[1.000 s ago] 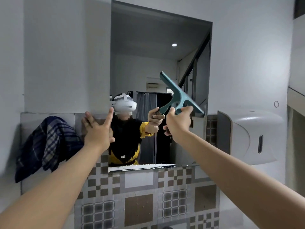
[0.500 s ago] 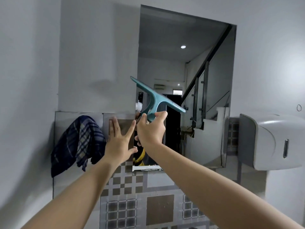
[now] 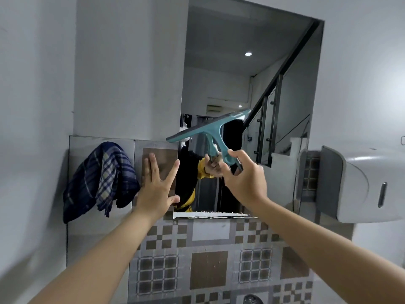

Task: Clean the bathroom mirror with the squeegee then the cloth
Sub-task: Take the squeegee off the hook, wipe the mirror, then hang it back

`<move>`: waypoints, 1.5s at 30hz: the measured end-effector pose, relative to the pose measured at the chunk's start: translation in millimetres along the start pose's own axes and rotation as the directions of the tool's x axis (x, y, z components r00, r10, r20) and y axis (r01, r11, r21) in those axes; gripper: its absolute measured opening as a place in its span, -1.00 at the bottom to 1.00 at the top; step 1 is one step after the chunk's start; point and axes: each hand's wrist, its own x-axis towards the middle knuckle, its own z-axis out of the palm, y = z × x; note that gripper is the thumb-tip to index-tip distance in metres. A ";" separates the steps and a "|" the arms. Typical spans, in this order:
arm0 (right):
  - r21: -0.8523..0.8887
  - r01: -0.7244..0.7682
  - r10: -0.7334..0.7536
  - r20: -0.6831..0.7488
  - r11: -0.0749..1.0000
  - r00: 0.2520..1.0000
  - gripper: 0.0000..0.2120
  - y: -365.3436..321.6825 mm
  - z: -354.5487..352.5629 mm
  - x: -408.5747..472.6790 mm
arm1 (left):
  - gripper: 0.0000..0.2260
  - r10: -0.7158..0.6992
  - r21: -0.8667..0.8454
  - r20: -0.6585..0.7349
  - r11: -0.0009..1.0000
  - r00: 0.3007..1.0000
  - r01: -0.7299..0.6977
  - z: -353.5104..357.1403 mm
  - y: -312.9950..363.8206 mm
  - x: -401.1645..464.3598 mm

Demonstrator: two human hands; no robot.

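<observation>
A tall wall mirror (image 3: 241, 80) fills the upper middle of the head view. My right hand (image 3: 245, 178) grips the handle of a teal squeegee (image 3: 208, 130), whose blade sits tilted against the lower part of the glass, left end lower. My left hand (image 3: 156, 185) is spread flat with fingers apart on the tile beside the mirror's lower left corner. A dark blue checked cloth (image 3: 100, 181) hangs on the wall to the left of that hand, apart from it.
A white paper dispenser (image 3: 361, 185) juts from the wall right of the mirror. Patterned brown and grey tiles (image 3: 208, 266) cover the wall below. A white strip of foam or residue (image 3: 210, 215) lies along the mirror's bottom edge. A plain white wall stands at the left.
The squeegee blade has swung from sloping down to the right into sloping up to the right, and moved rightward on the glass. My left hand stays on the tile.
</observation>
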 end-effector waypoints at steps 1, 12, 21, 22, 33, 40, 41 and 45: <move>-0.028 0.029 -0.029 0.006 0.999 1.000 -0.71 5.2 -6.3 4.0 | -0.03 -0.003 -0.005 -0.001 1.000 1.000 0.003 0.8 -0.2 -0.1; -0.179 0.170 -0.164 0.051 0.969 0.985 -0.70 58.2 -50.4 33.2 | -0.05 -0.152 0.120 0.089 0.983 0.984 0.141 -3.5 14.7 6.0; -0.212 0.239 -0.220 0.109 0.948 0.969 -0.68 115.9 -94.2 36.9 | 0.14 -0.265 0.186 0.061 0.950 0.962 0.250 3.0 22.7 16.3; -0.214 0.239 -0.219 0.110 0.947 0.969 -0.67 122.5 -99.1 36.0 | 0.13 -0.273 0.178 0.050 0.949 0.961 0.260 2.9 23.2 16.9; -0.214 0.140 -0.124 0.087 0.967 0.988 -0.68 188.8 -145.3 16.8 | 0.06 -0.333 0.288 0.120 0.913 0.935 0.288 -5.8 37.5 13.3; -0.199 0.089 -0.078 0.064 0.976 0.995 -0.69 201.1 -141.8 3.5 | 0.02 -0.351 0.273 0.126 0.912 0.928 0.307 -8.2 43.5 11.4; -0.197 0.076 -0.067 0.053 0.978 0.996 -0.69 201.1 -141.3 0.1 | 0.01 -0.344 0.268 0.128 0.915 0.930 0.302 -8.6 44.0 11.4; -0.174 0.014 -0.010 0.025 0.985 1.000 -0.70 194.4 -136.3 -17.1 | -0.01 -0.318 0.249 0.131 0.927 0.939 0.279 -10.9 44.0 10.3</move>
